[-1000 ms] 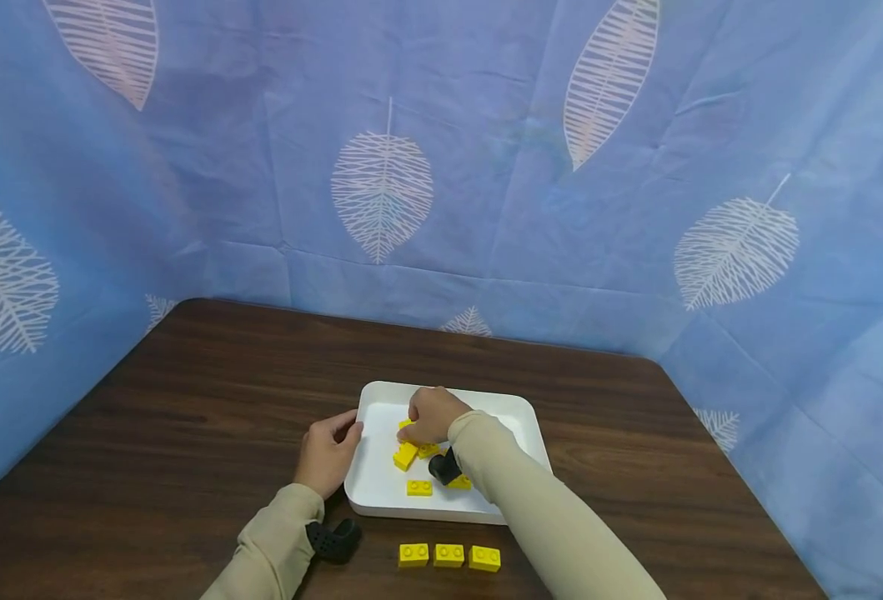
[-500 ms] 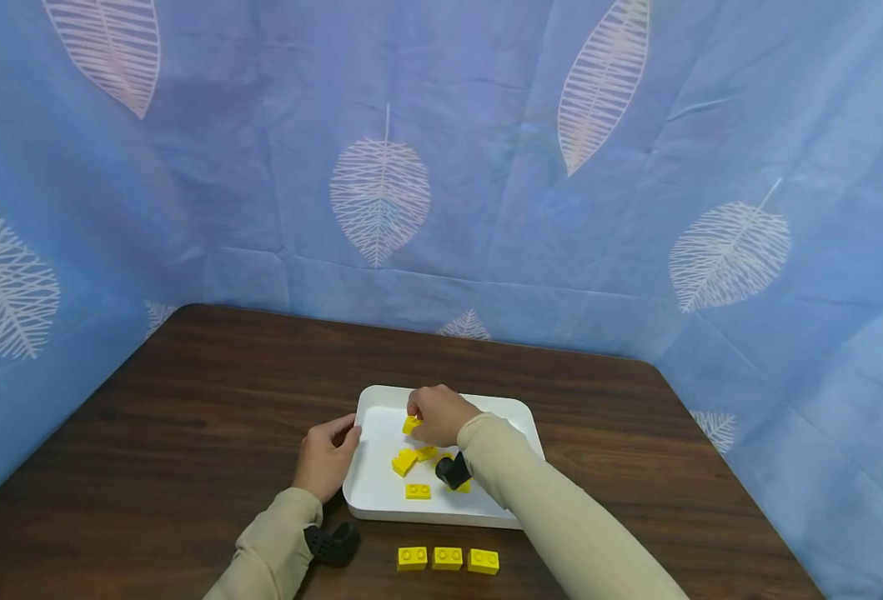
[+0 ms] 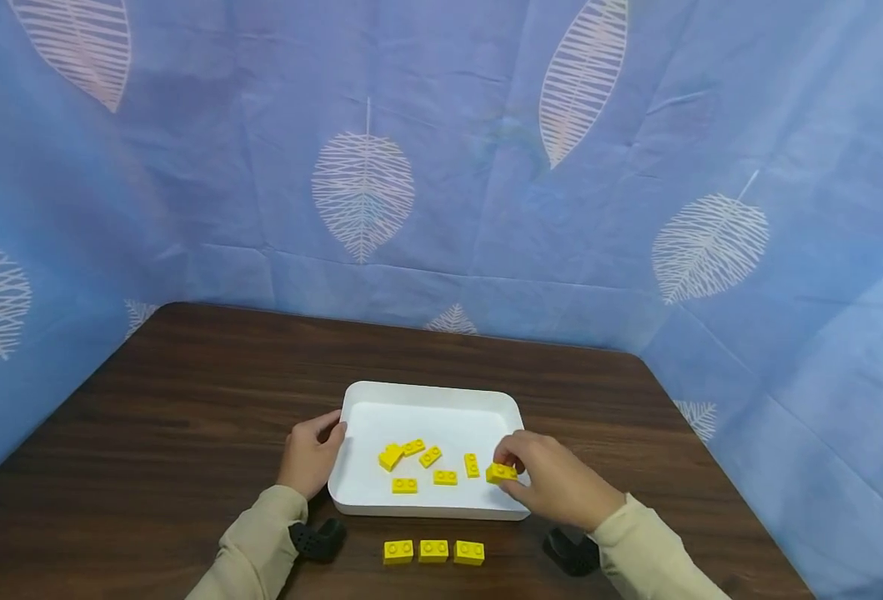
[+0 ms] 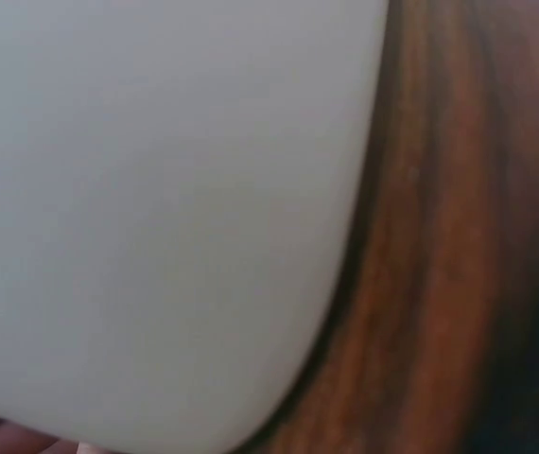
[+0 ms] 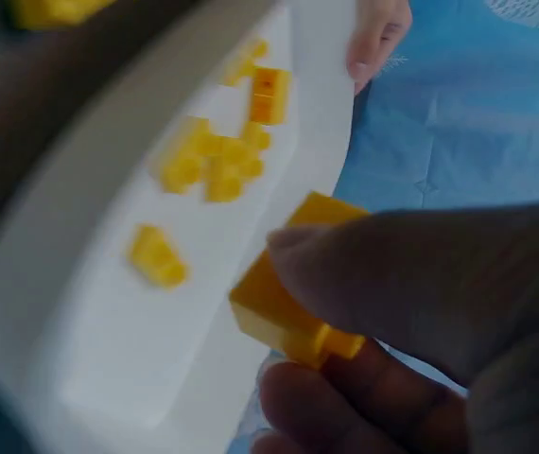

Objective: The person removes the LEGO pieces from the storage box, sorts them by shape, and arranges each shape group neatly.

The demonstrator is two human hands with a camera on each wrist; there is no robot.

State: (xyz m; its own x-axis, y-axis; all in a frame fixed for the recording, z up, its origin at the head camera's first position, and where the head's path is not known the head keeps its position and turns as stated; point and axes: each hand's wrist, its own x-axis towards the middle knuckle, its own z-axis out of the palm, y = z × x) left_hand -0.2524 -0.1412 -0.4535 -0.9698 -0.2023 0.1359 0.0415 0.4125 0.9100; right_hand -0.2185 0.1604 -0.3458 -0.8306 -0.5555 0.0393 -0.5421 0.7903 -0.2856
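Observation:
Between thumb and fingers my right hand pinches a yellow toy brick above the right end of a white tray. Close up in the right wrist view, the same brick has its studs pointing down toward the fingers. My left hand touches the tray's left edge, thumb by the rim. Several loose yellow bricks lie scattered inside the tray, some flat and some tilted. In the left wrist view the tray's pale outer wall covers most of the picture, and only fingertips show at the bottom.
Three yellow bricks stand in a row on the dark wooden table, in front of the tray. Black bands sit on both wrists. A blue leaf-patterned cloth hangs behind the table.
My right hand has lifted a brick from the tray's far left part and carried it right and nearer. Bricks under that arm now show. My left hand stays at the tray's edge.

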